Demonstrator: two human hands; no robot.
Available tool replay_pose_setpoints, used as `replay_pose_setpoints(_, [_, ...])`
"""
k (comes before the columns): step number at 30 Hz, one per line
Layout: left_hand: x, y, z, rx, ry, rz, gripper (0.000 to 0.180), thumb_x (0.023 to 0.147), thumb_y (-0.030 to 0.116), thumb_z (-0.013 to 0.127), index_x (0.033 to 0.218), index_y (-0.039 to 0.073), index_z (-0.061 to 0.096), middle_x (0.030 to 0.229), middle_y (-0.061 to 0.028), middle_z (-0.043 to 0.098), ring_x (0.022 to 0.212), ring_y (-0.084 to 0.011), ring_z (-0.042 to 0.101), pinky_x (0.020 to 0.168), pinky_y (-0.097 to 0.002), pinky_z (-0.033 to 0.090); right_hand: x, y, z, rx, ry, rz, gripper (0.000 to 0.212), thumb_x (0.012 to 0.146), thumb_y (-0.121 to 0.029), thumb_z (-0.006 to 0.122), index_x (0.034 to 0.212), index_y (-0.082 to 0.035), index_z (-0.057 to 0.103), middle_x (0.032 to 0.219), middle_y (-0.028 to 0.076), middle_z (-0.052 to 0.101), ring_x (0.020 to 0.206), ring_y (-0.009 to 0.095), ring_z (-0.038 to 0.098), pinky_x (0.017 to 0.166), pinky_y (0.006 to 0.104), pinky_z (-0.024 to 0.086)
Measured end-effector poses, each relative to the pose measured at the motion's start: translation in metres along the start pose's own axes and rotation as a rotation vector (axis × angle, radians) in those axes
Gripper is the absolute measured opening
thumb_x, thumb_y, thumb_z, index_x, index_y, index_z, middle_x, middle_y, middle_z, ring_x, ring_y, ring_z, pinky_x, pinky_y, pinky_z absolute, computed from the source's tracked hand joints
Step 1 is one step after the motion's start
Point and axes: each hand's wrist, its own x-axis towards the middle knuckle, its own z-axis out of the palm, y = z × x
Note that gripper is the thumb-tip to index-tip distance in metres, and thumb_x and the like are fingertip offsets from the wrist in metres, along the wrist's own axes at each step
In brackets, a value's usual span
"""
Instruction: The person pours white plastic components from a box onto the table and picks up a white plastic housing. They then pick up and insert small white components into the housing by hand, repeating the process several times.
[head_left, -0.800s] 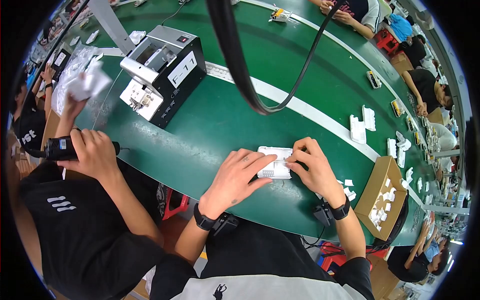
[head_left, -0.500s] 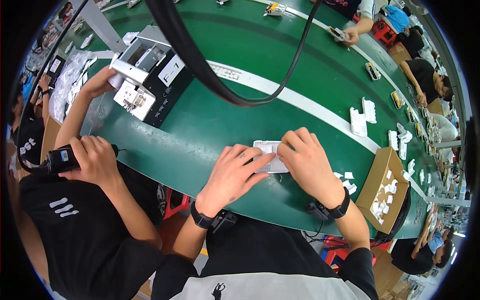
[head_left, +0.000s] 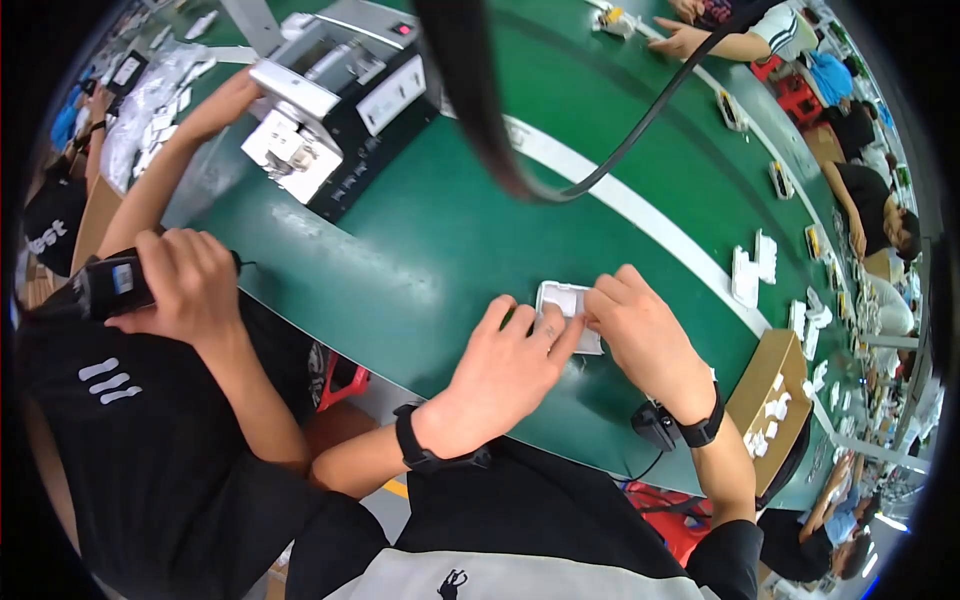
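Observation:
A shallow white plastic housing (head_left: 562, 298) lies open side up on the green worktable in front of me, partly covered by my fingers. My left hand (head_left: 500, 372) reaches over its near left side, fingers bent and the thumb and index fingertips closed at the housing. At its right edge, my right hand (head_left: 648, 340) is closed with thumb and fingers pinched against the rim. Any small part between the fingertips is hidden. Both wrists carry black bands.
On the left, a co-worker's hand (head_left: 190, 285) grips a black handheld tool (head_left: 115, 285) near a black and silver machine (head_left: 350, 110). A cardboard box (head_left: 765, 400) of white pieces stands right. White housings (head_left: 745, 275) lie beyond the white strip. A black cable (head_left: 590, 185) hangs overhead.
The view has shifted, so the table things sit differently. My left hand has drawn back from lying flat across the housing, its fingers now more bent. My right hand stays at the right edge.

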Motion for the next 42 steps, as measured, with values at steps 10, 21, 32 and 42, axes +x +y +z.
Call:
replay_pose_setpoints(10, [0.020, -0.002, 0.015, -0.162, 0.154, -0.119, 0.015, 0.084, 0.015, 0.072, 0.097, 0.013, 0.078, 0.118, -0.0027, 0.065, 0.121, -0.0244, 0.058, 0.107, -0.0483, 0.043, 0.007, -0.009, 0.000, -0.262, -0.056, -0.044, 0.016, 0.081, -0.009, 0.080, 0.089, -0.003, 0.067, 0.094, 0.010, 0.061, 0.093, 0.032, 0.058, 0.084, 0.0431, 0.052])
replay_pose_setpoints(21, [0.019, -0.011, 0.029, -0.219, 0.246, -0.155, 0.010, 0.083, 0.014, 0.071, 0.093, 0.015, 0.075, 0.107, -0.0039, 0.054, 0.105, -0.0284, 0.050, 0.095, -0.0461, 0.041, 0.018, 0.010, 0.010, -0.070, -0.099, -0.094, 0.013, 0.083, -0.005, 0.077, 0.088, -0.001, 0.066, 0.094, 0.014, 0.063, 0.096, 0.037, 0.060, 0.085, 0.0473, 0.053])
replay_pose_setpoints(32, [0.036, -0.005, 0.041, -0.349, 0.266, -0.217, 0.009, 0.085, 0.013, 0.080, 0.093, 0.016, 0.079, 0.119, -0.0062, 0.052, 0.123, -0.0307, 0.047, 0.106, -0.0514, 0.038, 0.030, 0.030, -0.001, -0.315, -0.060, -0.103, 0.020, 0.070, -0.014, 0.090, 0.080, -0.006, 0.074, 0.089, 0.010, 0.069, 0.093, 0.032, 0.067, 0.080, 0.0451, 0.057])
replay_pose_setpoints(42, [0.015, -0.054, 0.008, -0.186, 0.252, -0.351, 0.065, 0.097, 0.017, 0.074, 0.158, 0.015, 0.052, 0.131, -0.0122, 0.059, 0.125, -0.0351, 0.055, 0.107, -0.0497, 0.043, -0.029, 0.178, -0.034, -0.053, 0.274, 0.263, 0.011, 0.094, -0.007, 0.068, 0.102, -0.001, 0.070, 0.101, 0.018, 0.067, 0.093, 0.041, 0.067, 0.080, 0.0484, 0.054])
